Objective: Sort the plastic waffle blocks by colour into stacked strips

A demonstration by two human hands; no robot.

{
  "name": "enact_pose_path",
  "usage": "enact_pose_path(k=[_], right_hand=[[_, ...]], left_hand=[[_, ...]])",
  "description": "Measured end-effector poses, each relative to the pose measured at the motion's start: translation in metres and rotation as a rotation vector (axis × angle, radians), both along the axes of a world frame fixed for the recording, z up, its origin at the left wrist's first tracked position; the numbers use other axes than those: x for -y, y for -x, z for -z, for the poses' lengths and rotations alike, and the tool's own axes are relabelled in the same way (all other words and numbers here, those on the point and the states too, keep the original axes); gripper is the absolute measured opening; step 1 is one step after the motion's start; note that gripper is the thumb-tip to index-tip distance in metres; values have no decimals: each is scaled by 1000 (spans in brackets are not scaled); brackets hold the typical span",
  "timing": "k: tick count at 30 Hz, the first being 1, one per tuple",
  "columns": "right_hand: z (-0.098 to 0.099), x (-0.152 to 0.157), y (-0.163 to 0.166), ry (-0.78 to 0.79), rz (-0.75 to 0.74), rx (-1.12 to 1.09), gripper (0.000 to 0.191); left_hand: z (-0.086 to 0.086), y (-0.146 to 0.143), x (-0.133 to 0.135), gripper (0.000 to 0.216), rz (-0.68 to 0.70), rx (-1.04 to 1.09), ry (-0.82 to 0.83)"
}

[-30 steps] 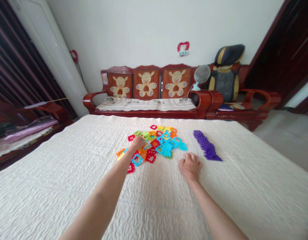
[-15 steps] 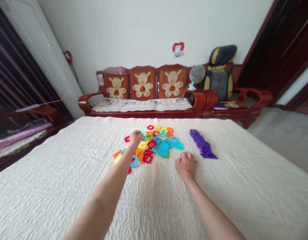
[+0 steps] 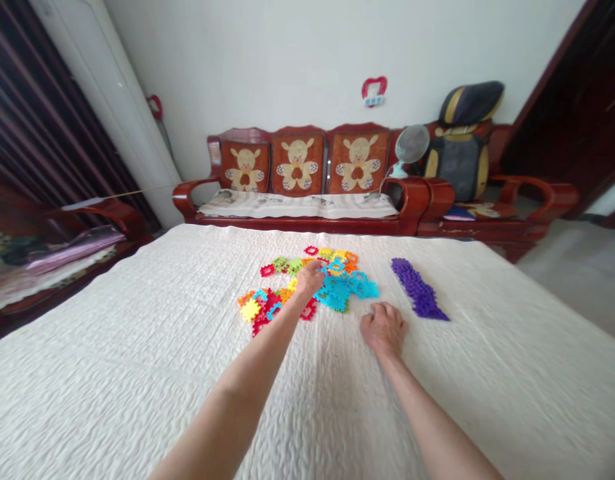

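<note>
While the left hand (image 3: pixel 311 277) reaches over the middle of the colourful pile (image 3: pixel 330 283), its fingers bend down among the pieces; whether they grip one cannot be told. The pile lies on a white quilted cover (image 3: pixel 307 400), its long axis running mostly side to side, with the left end slanting nearer. Its loose, notched-edge pieces point every way: a yellow piece (image 3: pixel 250 310) and red ones at the left end, green along the far left edge, blue pieces (image 3: pixel 343 288) massed at the right.

Just beyond the pile's near right edge, the right hand (image 3: pixel 386 327) rests on the cover, fingers slightly curled and close together; what is under them is hidden. Right of the pile and apart from it, a purple strip of pieces (image 3: pixel 417 287) slants from far left to near right, its pointed tip at the near end. The left forearm (image 3: pixel 242 393) hides some of the pile's near side. Well beyond the pile stand a wooden sofa (image 3: pixel 297 227) and a small fan (image 3: pixel 412 144).
</note>
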State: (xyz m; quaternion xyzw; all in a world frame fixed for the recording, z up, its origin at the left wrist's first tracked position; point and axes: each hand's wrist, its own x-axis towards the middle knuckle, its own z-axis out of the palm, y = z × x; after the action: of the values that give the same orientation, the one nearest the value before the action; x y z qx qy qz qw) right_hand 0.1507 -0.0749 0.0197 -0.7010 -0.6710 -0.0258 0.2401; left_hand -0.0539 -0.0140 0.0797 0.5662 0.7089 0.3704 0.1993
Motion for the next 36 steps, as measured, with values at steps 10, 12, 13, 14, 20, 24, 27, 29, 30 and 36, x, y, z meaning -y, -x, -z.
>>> enact_pose_path(k=[10, 12, 13, 14, 20, 24, 27, 29, 30, 36], right_hand=[[-12, 3, 0, 153, -33, 31, 37], [-14, 8, 1, 182, -43, 49, 37], [-14, 12, 2, 183, -44, 53, 37], [-13, 16, 4, 181, -43, 52, 38], [-2, 41, 11, 82, -95, 42, 34], [1, 46, 10, -1, -109, 49, 31], [1, 45, 10, -22, -110, 39, 30], [2, 45, 10, -35, -114, 33, 29], [2, 45, 9, -40, -115, 32, 29], [4, 44, 8, -54, -117, 28, 28]], left_hand=[[-8, 115, 66, 50, -139, -259, 218], [-7, 129, 73, 52, -143, -294, 288], [-5, 133, 75, 52, -143, -307, 317], [-4, 136, 77, 52, -143, -318, 339], [4, 127, 84, 52, -164, -358, 337], [1, 118, 91, 47, -145, -377, 178], [1, 112, 98, 44, -42, -409, -68], [2, 107, 103, 39, 55, -462, -172], [4, 104, 106, 36, 101, -506, -167], [7, 92, 117, 29, 187, -712, 131]])
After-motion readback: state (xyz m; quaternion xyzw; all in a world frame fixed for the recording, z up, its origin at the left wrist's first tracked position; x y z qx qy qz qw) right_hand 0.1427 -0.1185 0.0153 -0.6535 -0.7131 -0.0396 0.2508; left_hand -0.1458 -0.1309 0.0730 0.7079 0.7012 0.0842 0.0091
